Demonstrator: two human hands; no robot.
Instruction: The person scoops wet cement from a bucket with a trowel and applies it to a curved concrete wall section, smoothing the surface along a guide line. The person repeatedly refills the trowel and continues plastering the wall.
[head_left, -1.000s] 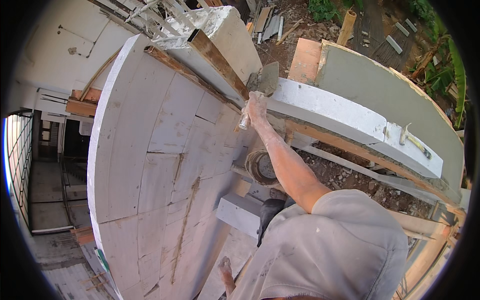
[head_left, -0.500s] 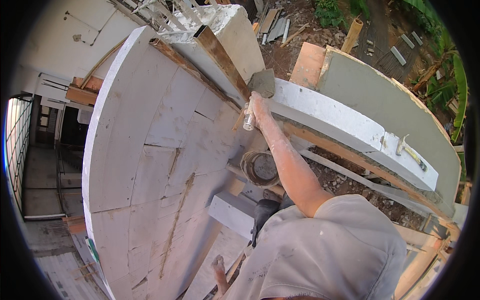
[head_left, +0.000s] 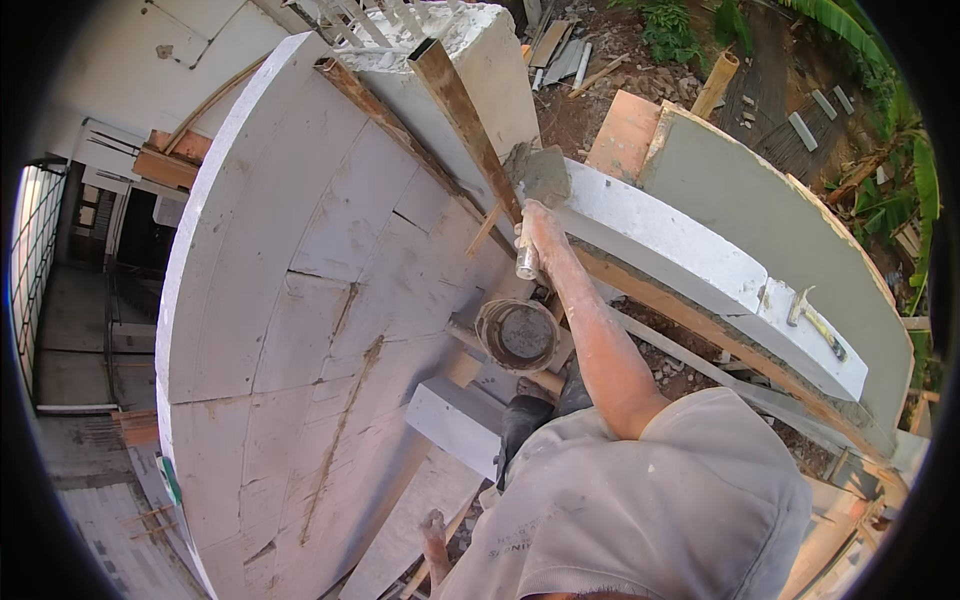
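Observation:
My right hand (head_left: 541, 236) is closed around the handle of a trowel (head_left: 546, 180). Its grey, mortar-smeared blade lies at the near end of a curved row of white blocks (head_left: 668, 228), close beside a rusty metal post (head_left: 466, 125). Wet-looking mortar (head_left: 517, 160) shows at the blade's left edge. Low in the picture, my left hand (head_left: 433, 532) hangs above a pale board (head_left: 415, 535); its dusty fingers are curled and nothing shows in them. A hammer-like tool (head_left: 822, 325) with a yellowish handle rests on the far right block.
Below my right forearm stands a mortar-stained bucket (head_left: 519, 334). A loose white block (head_left: 455, 425) lies near my leg. The tall curved block wall (head_left: 330, 230) rises on the left. Beyond the blocks is a grey plastered surface (head_left: 770, 205); rubble (head_left: 690, 375) lies below.
The view has shifted a little. My right hand and the trowel have moved slightly right, and more mortar shows at the blade's left. My left hand stays low and curled.

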